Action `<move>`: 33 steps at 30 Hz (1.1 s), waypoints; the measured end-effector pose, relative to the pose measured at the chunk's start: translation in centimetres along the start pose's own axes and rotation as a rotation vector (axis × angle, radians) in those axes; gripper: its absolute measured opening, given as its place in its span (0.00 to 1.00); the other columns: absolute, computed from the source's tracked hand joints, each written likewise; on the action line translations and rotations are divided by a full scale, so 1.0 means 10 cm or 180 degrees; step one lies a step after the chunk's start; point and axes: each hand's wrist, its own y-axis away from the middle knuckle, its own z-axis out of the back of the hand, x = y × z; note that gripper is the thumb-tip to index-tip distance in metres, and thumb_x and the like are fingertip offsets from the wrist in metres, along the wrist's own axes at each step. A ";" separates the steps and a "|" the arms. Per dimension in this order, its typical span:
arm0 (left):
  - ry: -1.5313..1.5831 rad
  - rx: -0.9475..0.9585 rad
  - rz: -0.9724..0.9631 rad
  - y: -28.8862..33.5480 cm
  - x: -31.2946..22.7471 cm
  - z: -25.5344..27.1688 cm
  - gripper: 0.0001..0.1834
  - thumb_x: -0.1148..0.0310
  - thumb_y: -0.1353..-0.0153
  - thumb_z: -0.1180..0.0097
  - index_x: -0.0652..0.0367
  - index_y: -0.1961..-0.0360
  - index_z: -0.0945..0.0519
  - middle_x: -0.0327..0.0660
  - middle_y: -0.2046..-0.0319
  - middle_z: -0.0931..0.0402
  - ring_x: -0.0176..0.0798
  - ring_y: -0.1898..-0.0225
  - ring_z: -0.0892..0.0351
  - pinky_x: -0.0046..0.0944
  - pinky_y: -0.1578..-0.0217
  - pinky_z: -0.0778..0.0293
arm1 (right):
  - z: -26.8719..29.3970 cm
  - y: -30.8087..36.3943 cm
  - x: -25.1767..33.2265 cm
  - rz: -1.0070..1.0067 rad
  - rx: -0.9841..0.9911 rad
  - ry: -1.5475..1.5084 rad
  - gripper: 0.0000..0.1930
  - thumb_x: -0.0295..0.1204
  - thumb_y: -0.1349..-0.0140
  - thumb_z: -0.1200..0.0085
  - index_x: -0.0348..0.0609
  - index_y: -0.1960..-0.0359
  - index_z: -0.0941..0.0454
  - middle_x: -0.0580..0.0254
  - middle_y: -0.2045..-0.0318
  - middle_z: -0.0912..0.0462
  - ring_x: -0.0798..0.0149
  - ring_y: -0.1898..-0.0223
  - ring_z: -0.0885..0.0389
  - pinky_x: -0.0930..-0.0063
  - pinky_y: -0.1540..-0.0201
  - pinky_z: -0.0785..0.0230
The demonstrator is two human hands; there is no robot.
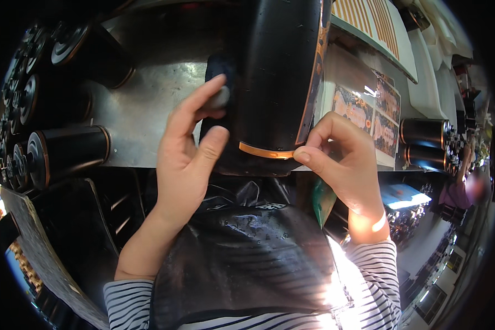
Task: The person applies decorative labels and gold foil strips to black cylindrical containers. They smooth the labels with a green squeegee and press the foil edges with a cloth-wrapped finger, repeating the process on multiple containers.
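Note:
A large glossy black cylinder [278, 71] lies in front of me, pointing away. Across its near end runs a shiny gold strip [265, 152]. My right hand [349, 157] pinches the strip's right end between thumb and fingertips. Along the cylinder's right side goes a narrow patterned gold-and-black band [315, 77]. My left hand [180, 148] hovers by the cylinder's left side, its thumb and fingers apart. Behind those fingers sits a rounded grey object [220, 97], partly hidden, on dark blue cloth [217, 65]; I cannot make out its kind.
Several black cylinders with gold rims [71, 151] stand on the left of the metal tabletop [154, 88]. To the right are printed pattern sheets [357, 107], a sheet with gold stripes [374, 25] and more black cylinders [423, 132]. A person in purple [457, 191] is far right.

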 end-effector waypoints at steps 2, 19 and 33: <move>-0.1775 0.0603 -0.1039 0.13 -0.19 0.09 0.23 0.77 0.42 0.46 0.53 0.43 0.26 0.35 0.53 0.25 0.39 0.48 0.28 0.47 0.35 0.51 | 0.02 0.01 0.00 -0.0018 0.0009 0.0093 0.10 0.26 0.47 0.34 0.39 0.76 0.26 0.71 0.79 0.24 0.81 0.77 0.30 0.86 0.74 0.38; -0.3049 0.0544 -0.2046 0.38 -0.16 0.02 0.20 0.70 0.45 0.43 0.40 0.51 0.17 0.38 0.54 0.19 0.55 0.36 0.37 0.72 0.37 0.70 | -0.01 0.02 0.01 -0.0173 -0.0100 0.0154 0.12 0.28 0.48 0.33 0.40 0.76 0.26 0.73 0.80 0.26 0.81 0.76 0.32 0.85 0.72 0.39; -0.3783 0.0509 -0.2139 0.42 -0.03 -0.09 0.18 0.70 0.43 0.42 0.43 0.50 0.18 0.36 0.54 0.20 0.52 0.34 0.41 0.68 0.34 0.73 | 0.03 0.00 -0.16 -0.0114 0.0257 -0.0659 0.12 0.32 0.34 0.48 0.36 0.73 0.28 0.71 0.78 0.27 0.78 0.75 0.34 0.82 0.72 0.38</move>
